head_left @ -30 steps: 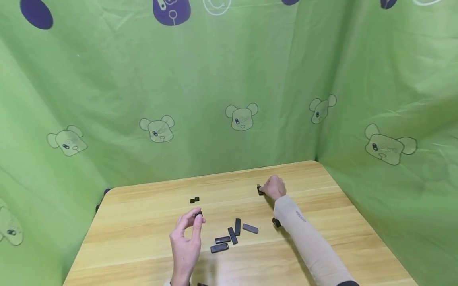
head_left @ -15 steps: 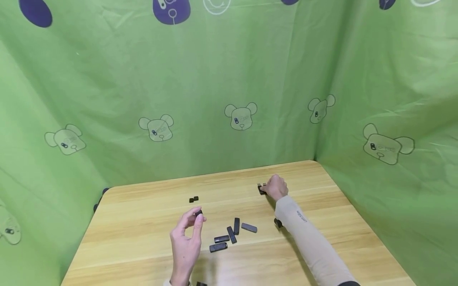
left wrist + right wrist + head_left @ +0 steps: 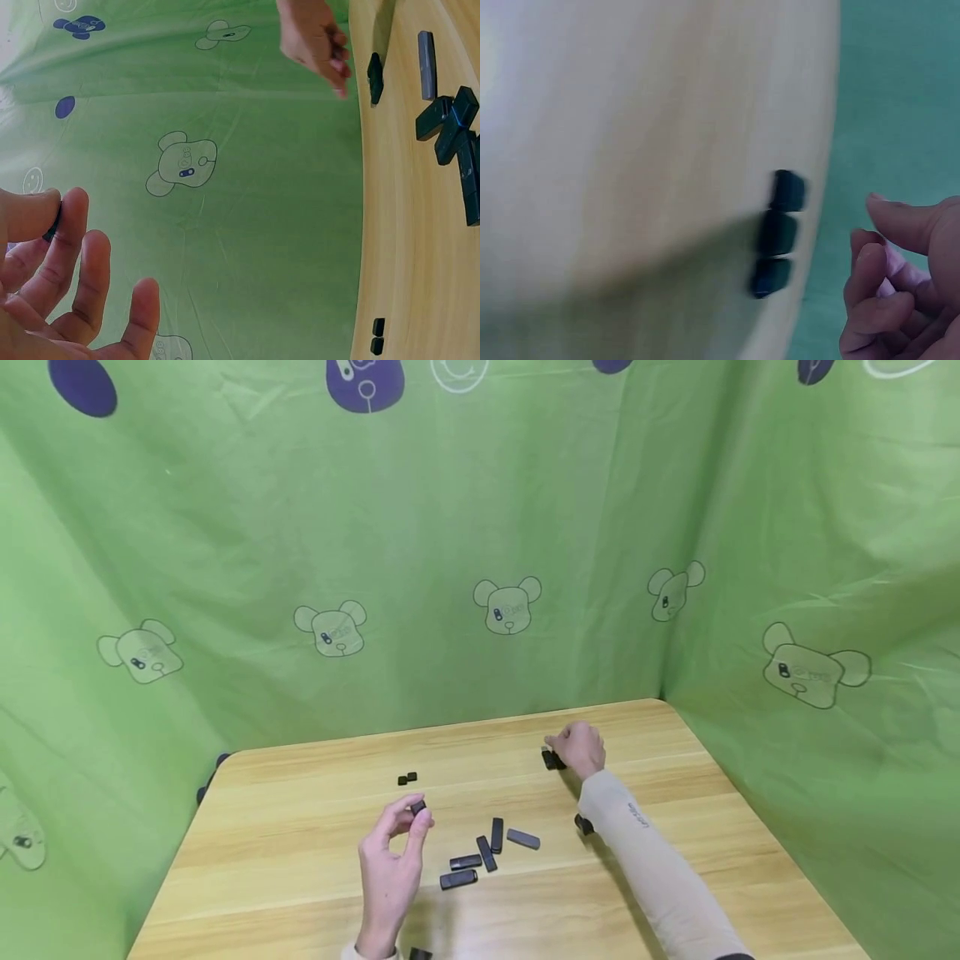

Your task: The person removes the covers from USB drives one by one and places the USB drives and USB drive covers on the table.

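Observation:
My left hand (image 3: 392, 864) pinches a small black cap (image 3: 417, 808) between thumb and fingertips, raised over the table. Only a thin dark edge of the cap (image 3: 54, 223) shows in the left wrist view. At the back right, my right hand (image 3: 581, 748) is over a group of black USB sticks (image 3: 550, 760), which it partly hides in the head view. The right wrist view shows three dark pieces (image 3: 778, 232) side by side near the table edge. There the right thumb (image 3: 904, 223) stands apart from the curled fingers, with nothing between them.
Several black sticks (image 3: 466, 862) and a grey one (image 3: 523, 839) lie loose mid-table. Two small black caps (image 3: 407, 778) lie farther back on the left. A dark block (image 3: 583, 824) shows beside the right sleeve. Green curtain (image 3: 420, 677) surrounds the wooden table (image 3: 300, 860).
My right hand has let go of a USB stick at the back right, and its fingers have lifted slightly off the row. The left hand stays nearly still with its cap.

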Demonstrator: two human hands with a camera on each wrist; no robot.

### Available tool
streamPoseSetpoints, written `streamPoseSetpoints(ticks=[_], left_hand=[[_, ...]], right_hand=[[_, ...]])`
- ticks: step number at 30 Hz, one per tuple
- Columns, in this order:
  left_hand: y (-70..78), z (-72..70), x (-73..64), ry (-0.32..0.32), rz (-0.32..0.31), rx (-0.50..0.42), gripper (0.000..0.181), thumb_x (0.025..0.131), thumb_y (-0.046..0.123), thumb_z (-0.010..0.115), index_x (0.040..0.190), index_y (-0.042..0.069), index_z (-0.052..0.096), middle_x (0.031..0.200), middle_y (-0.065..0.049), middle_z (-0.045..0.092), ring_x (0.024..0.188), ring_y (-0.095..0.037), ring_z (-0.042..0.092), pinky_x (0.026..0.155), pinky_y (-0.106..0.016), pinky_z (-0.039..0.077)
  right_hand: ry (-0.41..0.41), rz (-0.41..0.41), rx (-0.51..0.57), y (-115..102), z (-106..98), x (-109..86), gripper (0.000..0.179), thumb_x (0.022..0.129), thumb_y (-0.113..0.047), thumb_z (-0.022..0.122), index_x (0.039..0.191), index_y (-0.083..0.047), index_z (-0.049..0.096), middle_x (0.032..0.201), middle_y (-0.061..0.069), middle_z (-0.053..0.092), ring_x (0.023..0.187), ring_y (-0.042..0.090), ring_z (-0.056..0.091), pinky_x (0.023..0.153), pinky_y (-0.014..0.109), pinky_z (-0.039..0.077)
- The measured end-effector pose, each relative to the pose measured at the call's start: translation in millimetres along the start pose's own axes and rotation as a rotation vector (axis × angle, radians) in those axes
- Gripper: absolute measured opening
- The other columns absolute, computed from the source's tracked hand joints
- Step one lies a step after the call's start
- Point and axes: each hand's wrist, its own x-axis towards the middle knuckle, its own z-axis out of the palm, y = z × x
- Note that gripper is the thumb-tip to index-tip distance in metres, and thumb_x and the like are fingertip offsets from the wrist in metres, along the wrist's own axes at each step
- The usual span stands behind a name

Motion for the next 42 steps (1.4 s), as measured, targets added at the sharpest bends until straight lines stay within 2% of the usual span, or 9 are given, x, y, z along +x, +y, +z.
streamPoseSetpoints(ticks=[4,7,11,18,24,29,34,39,42], left_hand=[[-0.2,-0.1,2.9,-0.010,-0.005,0.003,0.021,0.092,0.014,0.074,0.112,0.017,0.072,0.080,0.005,0.076,0.080,-0.004,0.069,0.086,-0.028,0.052],[-0.2,0.4,4.4,-0.013,-0.015,0.003,0.021,0.091,0.014,0.075,0.112,0.016,0.072,0.081,0.004,0.076,0.079,-0.004,0.068,0.086,-0.028,0.051],[-0.1,1.5,5.6,-0.014,-0.024,-0.001,0.021,0.089,0.013,0.077,0.109,0.017,0.073,0.080,0.004,0.075,0.079,-0.004,0.068,0.087,-0.029,0.051],[-2.0,2.0,7.3,-0.027,-0.036,0.001,0.023,0.088,0.013,0.078,0.110,0.016,0.072,0.079,0.008,0.075,0.080,-0.004,0.069,0.092,-0.035,0.049],[-3.6,1.7,8.5,-0.039,-0.050,-0.005,0.023,0.089,0.013,0.077,0.111,0.015,0.070,0.081,0.004,0.077,0.079,-0.004,0.069,0.090,-0.032,0.050],[-4.2,3.6,7.7,-0.049,-0.057,-0.023,0.020,0.090,0.014,0.076,0.109,0.016,0.070,0.085,-0.001,0.077,0.080,-0.006,0.067,0.087,-0.029,0.050],[-9.1,6.8,8.1,-0.027,-0.007,-0.007,0.020,0.086,0.012,0.079,0.104,0.015,0.074,0.084,0.003,0.072,0.080,-0.005,0.064,0.081,-0.024,0.053],[-12.3,8.3,9.6,0.012,0.056,0.024,0.020,0.080,0.009,0.084,0.099,0.014,0.078,0.074,0.006,0.060,0.077,-0.005,0.054,0.074,-0.022,0.047],[-13.4,8.4,10.2,0.019,0.068,0.045,0.020,0.080,0.010,0.084,0.098,0.015,0.079,0.073,0.008,0.060,0.077,-0.005,0.053,0.074,-0.024,0.045]], right_hand=[[0.068,-0.093,0.050,-15.6,-10.7,-4.7,0.034,0.091,-0.038,0.075,0.069,-0.014,0.067,0.063,0.000,0.066,0.055,0.014,0.053,0.050,0.028,0.039],[0.118,-0.168,0.089,-32.7,-21.0,-14.0,0.029,0.090,-0.039,0.076,0.078,-0.012,0.073,0.069,0.003,0.071,0.057,0.015,0.059,0.055,0.028,0.043],[0.165,-0.269,0.131,-55.7,-35.2,-32.7,0.029,0.089,-0.038,0.077,0.084,-0.010,0.076,0.076,0.007,0.074,0.060,0.016,0.062,0.063,0.028,0.048],[0.187,-0.381,0.211,-82.1,-52.4,-69.4,0.027,0.089,-0.034,0.078,0.084,-0.008,0.075,0.075,0.008,0.073,0.062,0.016,0.062,0.063,0.027,0.051],[0.205,-0.431,0.257,-88.3,-61.7,-95.3,0.025,0.089,-0.033,0.079,0.083,-0.009,0.074,0.073,0.007,0.071,0.062,0.015,0.060,0.058,0.022,0.049],[0.244,-0.510,0.285,-89.6,-66.1,-117.2,0.022,0.088,-0.029,0.080,0.080,-0.010,0.074,0.067,0.004,0.069,0.058,0.013,0.057,0.053,0.021,0.046],[0.260,-0.557,0.308,-88.8,-67.9,-136.7,0.018,0.088,-0.027,0.081,0.078,-0.013,0.074,0.063,0.000,0.065,0.055,0.010,0.053,0.050,0.021,0.045],[0.272,-0.584,0.325,-86.9,-67.8,-156.8,0.017,0.086,-0.026,0.082,0.077,-0.015,0.074,0.063,-0.004,0.065,0.056,0.005,0.054,0.052,0.020,0.046],[0.274,-0.601,0.315,-86.2,-67.0,-165.5,0.016,0.085,-0.026,0.083,0.077,-0.016,0.074,0.065,-0.006,0.067,0.058,0.002,0.054,0.052,0.020,0.046]])
